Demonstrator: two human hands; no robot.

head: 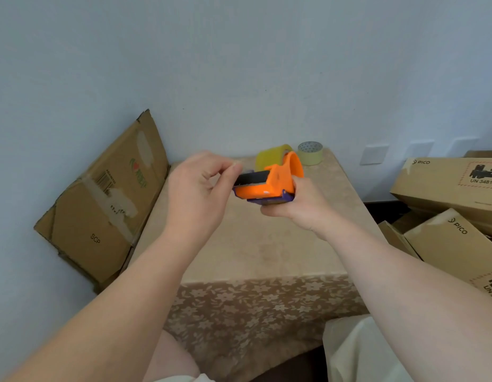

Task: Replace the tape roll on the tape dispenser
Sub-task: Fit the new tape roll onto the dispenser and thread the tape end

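Observation:
An orange and purple tape dispenser (269, 183) is held above the table, with a yellowish tape roll (269, 158) mounted at its far end. My right hand (291, 205) grips the dispenser from below and the right. My left hand (200, 188) is at the dispenser's front end, thumb and forefinger pinched on the clear tape end by the dark roller (251, 178). A second, pale roll of tape (310, 153) lies flat at the table's far edge.
The table (267, 249) wears a beige floral cloth. A flattened cardboard box (107, 199) leans on the wall to the left. Several PICO cardboard boxes (454, 205) are stacked to the right. A pale wall stands close behind.

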